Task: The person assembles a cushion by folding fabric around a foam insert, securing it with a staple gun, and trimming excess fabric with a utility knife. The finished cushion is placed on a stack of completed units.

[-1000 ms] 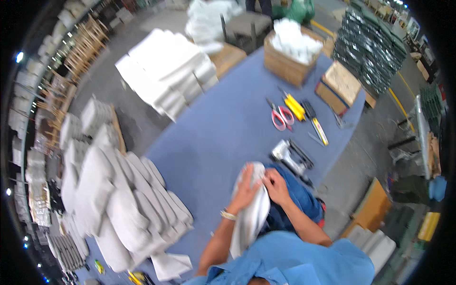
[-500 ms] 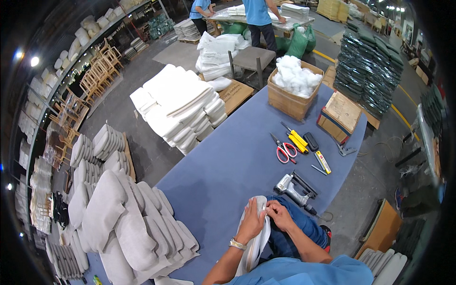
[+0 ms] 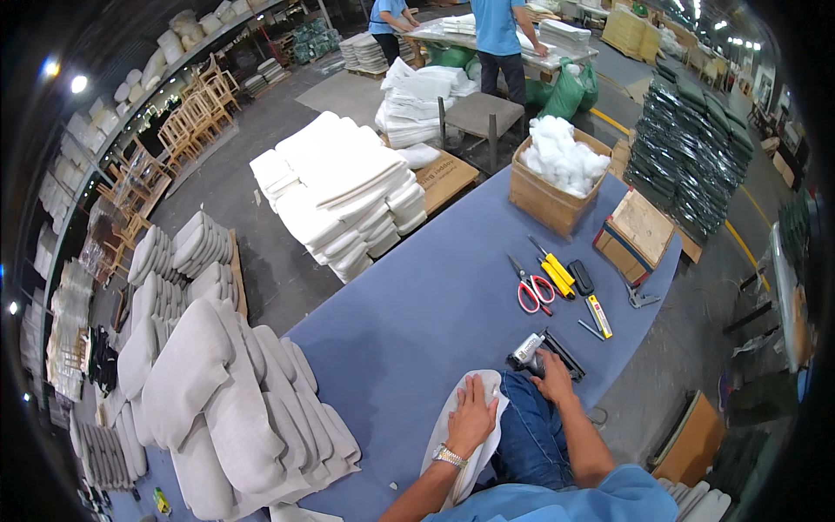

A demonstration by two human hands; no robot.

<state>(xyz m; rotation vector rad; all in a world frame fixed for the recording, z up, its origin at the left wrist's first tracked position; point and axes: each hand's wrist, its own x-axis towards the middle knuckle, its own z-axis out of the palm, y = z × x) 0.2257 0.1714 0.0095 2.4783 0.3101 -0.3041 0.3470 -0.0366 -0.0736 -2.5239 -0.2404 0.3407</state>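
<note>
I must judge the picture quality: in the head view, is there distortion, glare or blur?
Head view: strong fisheye bending, the blue table edge curves and the corners go black; ceiling lamps flare at upper left; both hands, left hand and right hand, look sharp; shadows are soft.

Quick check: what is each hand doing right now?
Left hand: open, flat on the white cushion.
Right hand: on the stapler tool; grip cannot be told.
</note>
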